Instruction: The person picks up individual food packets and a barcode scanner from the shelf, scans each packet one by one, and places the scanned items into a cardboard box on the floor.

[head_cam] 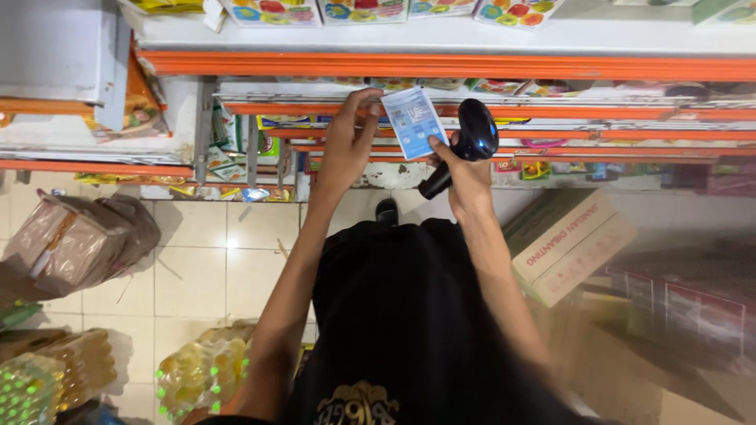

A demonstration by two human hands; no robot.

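Observation:
My left hand [349,140] reaches up toward the orange-edged shelves [441,66] and pinches the top left corner of a small white and blue card [414,122] between thumb and fingers. My right hand [466,175] grips a black handheld scanner [469,142], its head pointing up beside the card, and its thumb touches the card's lower right edge. Both arms stretch out over my black shirt [409,315].
Shelves hold colourful packets [276,11] and small goods. A cardboard box [567,244] sits at the right on the floor. At left lie a brown wrapped bundle [75,240] and shrink-wrapped packs of bottles with yellow liquid [197,374] on cream tiles.

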